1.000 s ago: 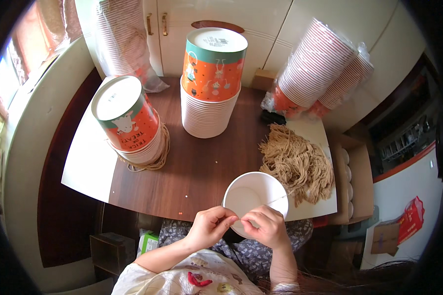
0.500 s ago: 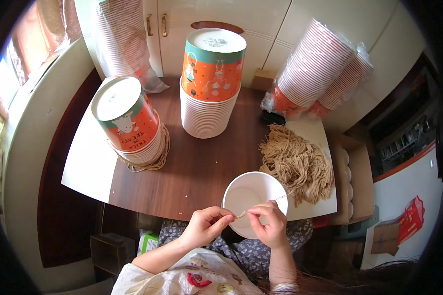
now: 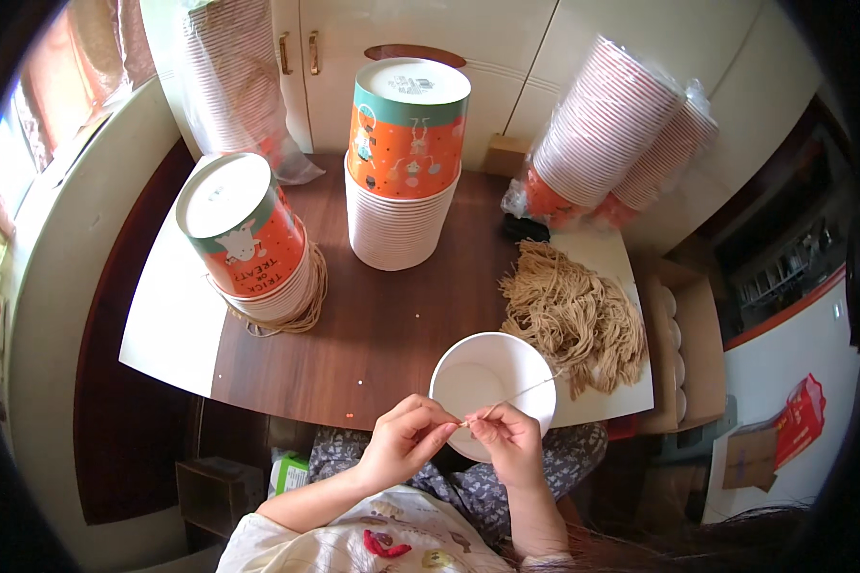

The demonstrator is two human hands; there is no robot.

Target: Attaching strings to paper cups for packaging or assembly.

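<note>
Over the near edge of the table, a white paper bucket (image 3: 487, 368) rests at my lap with its open mouth facing me. My left hand (image 3: 401, 444) and my right hand (image 3: 514, 447) meet in front of its rim, fingertips pinched close together on a thin tan cord (image 3: 527, 388). From my right fingers the cord runs across the mouth to the bucket's right wall. What the fingertips do at the cord's end is too small to make out. Right of the bucket lies a loose heap of tan cords (image 3: 575, 320).
Upside-down stacks of orange and green printed buckets stand at centre (image 3: 406, 143) and left (image 3: 248, 239), the left one with cords round its base. Plastic-wrapped bucket stacks (image 3: 607, 124) lean at the back right, another (image 3: 229, 86) at the back left. A cardboard box (image 3: 702, 344) sits right.
My right hand has shifted slightly left and down, bringing its fingertips against my left ones. More of the cord now shows stretched across the bucket's mouth.
</note>
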